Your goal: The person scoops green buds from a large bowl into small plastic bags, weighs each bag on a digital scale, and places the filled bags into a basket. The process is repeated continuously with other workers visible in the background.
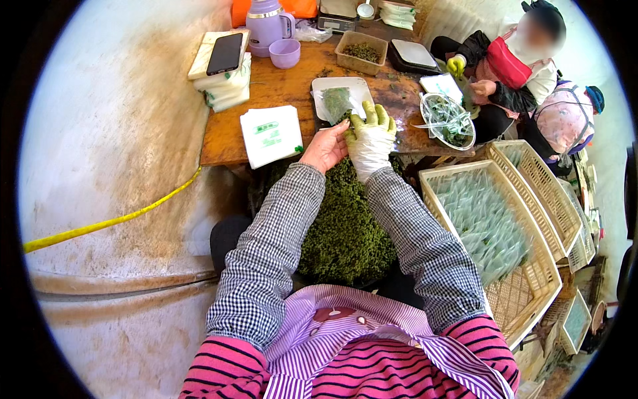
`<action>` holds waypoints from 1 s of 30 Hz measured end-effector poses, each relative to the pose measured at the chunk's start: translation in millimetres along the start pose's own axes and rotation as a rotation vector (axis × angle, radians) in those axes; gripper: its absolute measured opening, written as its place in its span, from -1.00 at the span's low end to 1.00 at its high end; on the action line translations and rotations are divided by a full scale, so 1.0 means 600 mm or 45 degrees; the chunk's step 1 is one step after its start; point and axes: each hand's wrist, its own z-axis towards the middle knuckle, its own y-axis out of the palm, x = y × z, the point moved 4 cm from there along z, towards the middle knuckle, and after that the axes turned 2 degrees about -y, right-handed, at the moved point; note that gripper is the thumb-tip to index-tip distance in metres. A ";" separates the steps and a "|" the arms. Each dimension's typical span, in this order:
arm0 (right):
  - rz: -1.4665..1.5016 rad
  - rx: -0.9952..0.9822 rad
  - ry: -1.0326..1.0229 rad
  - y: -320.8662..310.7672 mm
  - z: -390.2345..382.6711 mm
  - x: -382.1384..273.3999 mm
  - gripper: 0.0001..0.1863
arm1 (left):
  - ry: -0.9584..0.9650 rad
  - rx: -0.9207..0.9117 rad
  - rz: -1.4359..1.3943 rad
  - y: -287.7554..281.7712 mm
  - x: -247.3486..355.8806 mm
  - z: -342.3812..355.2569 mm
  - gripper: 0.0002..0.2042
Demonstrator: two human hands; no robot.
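Note:
My bare left hand (324, 147) is closed, its fingertips drawn together beside my right thumb; what they hold, if anything, is too small to make out. My right hand (370, 141) wears a whitish glove with green-stained fingers, which are stretched out and slightly apart. A little dark green plant matter shows between the two hands. Just beyond them, a clear bag of green plant matter (337, 101) lies on the pale pan of a scale (361, 91). Below my hands, a large heap of small green plant pieces (349, 229) fills the space between my forearms.
A stack of white printed bags (270, 136) lies left on the wooden table (229, 141). Behind are a phone (225, 53), purple jug (264, 26), purple cup (285, 53) and plastic tub (361, 52). Right: a bowl of packets (447, 122), a crate (531, 302) and a seated person (515, 63).

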 end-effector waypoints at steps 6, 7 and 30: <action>0.245 -0.089 0.178 0.030 0.005 0.017 -0.70 | 0.103 0.467 0.025 0.008 -0.006 0.041 -0.68; 0.261 -0.072 0.203 0.028 0.009 0.016 -0.74 | 0.144 0.485 -0.018 0.007 -0.007 0.047 -0.69; 0.824 -0.340 0.335 -0.074 -0.158 0.050 -0.69 | 0.146 0.231 1.038 -0.029 -0.113 -0.157 -0.69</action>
